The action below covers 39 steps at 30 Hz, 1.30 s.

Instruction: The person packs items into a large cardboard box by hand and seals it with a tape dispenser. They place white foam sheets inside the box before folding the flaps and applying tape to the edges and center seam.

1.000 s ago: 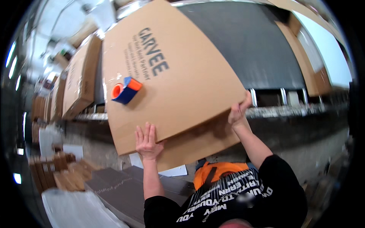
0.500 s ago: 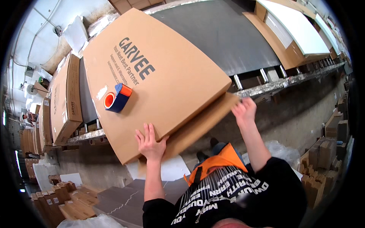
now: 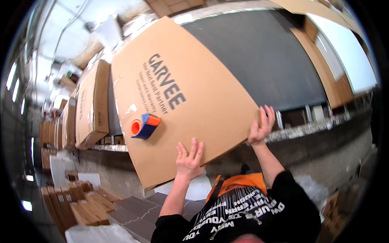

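A large flat cardboard box (image 3: 219, 97) with dark printing lies before me on the conveyor, its near edge jutting toward my body. My left hand (image 3: 189, 160) rests at the near edge, fingers spread flat on the top face and palm toward the side. At the right-hand near corner is my right hand (image 3: 261, 126), its fingers stretched upward and apart, pressed against the cardboard. The near side, below both hands, is mostly hidden. A tape dispenser (image 3: 150, 128) in dark blue and orange lies on top of the box, left of the middle.
The dark conveyor belt (image 3: 259, 56) runs behind the box, with metal rollers (image 3: 279, 119) along its near side. More cartons (image 3: 91, 105) stand to the left. An open carton with white panels (image 3: 344, 52) is at the right. Stacked cardboard (image 3: 89, 206) lies on the floor at lower left.
The flap that stuck out from the near side no longer shows. My right hand has moved in from that flap to the box's corner. The whole view has shifted, with the box now further right.
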### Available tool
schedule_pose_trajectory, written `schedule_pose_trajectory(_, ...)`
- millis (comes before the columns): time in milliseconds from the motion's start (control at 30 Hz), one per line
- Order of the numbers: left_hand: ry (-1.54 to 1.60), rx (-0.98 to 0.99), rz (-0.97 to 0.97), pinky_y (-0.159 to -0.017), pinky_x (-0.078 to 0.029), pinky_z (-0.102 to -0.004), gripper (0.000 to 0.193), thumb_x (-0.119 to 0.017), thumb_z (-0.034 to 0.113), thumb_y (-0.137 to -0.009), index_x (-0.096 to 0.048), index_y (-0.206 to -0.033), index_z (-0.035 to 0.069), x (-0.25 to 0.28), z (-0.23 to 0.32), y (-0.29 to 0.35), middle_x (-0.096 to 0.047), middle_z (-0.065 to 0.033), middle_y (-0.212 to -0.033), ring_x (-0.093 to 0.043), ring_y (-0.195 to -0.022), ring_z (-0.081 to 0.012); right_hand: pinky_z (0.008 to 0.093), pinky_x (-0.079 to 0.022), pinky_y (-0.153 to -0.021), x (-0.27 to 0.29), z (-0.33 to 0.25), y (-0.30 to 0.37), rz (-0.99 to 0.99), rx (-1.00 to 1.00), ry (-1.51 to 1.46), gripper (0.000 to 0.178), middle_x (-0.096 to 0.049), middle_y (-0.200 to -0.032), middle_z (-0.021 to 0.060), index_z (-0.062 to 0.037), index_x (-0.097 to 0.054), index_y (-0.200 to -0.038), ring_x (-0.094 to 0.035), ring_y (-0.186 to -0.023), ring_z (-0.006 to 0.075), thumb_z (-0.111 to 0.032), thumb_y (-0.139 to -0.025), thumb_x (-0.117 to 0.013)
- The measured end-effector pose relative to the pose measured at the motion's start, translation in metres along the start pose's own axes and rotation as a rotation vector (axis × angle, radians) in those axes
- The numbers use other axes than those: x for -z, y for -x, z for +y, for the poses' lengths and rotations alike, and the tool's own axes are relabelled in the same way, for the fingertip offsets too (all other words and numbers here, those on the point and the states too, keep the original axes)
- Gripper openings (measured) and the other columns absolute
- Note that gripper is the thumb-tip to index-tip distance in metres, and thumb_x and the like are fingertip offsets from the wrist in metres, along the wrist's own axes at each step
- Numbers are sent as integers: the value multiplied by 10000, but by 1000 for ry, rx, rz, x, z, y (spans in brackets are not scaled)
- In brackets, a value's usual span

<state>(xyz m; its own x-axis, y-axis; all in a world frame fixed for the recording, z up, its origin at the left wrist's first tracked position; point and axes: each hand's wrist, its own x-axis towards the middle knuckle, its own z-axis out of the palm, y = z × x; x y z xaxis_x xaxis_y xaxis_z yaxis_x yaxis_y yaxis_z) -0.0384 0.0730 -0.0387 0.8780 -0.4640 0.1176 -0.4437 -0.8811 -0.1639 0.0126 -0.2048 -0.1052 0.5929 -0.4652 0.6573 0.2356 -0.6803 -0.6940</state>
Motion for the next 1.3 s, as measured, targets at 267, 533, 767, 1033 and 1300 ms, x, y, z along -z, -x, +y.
schedule_pose_trajectory(267,114,96,-69,-1049,-337,-631,984,-815,430,-586,-406,-1439,158,-11,9,-99,-366,-163,-1500,-417,-1201,-614,446,-391,-988,-106,13,-105,42,-150,706,336,-599,-1151,138,-21,-620,-1124,-508,-1150,309,-141,-820,-542)
schedule_pose_trajectory(533,249,113,-233,-1107,-218,-635,961,-720,444,-738,-248,-1510,119,-1,-6,-130,-234,-187,-1557,-396,-1286,-529,483,-303,-1054,-274,-245,-37,-855,-715,-155,610,-474,-1302,185,2,-454,-1284,-409,-1249,342,-354,-817,-619)
schedule_pose_trajectory(767,178,90,-233,-1111,-185,-640,1022,-759,479,-681,-261,-1499,123,-14,24,-149,-292,-158,-1537,-370,-1286,-554,542,-378,-955,-341,-226,-38,-771,-1000,302,501,-475,-1310,191,-13,-474,-1261,-446,-1225,355,-228,-828,-605)
schedule_pose_trajectory(1033,207,80,-195,-1088,-211,-658,1063,-755,548,-663,-280,-1471,46,-18,21,-170,-296,-210,-1514,-339,-1284,-588,433,-490,-902,-137,-122,-172,-709,-651,-204,778,-496,-1211,212,-95,-291,-1398,-577,-1070,338,-157,-711,-651)
schedule_pose_trajectory(1300,206,206,-260,-1127,-250,-544,1119,-726,653,-651,-290,-1474,33,-10,25,-201,-257,-163,-1551,-384,-1320,-467,412,-546,-671,-148,-85,-240,-839,306,494,215,-678,-757,136,-111,-732,-760,-685,-783,303,-212,-592,-644)
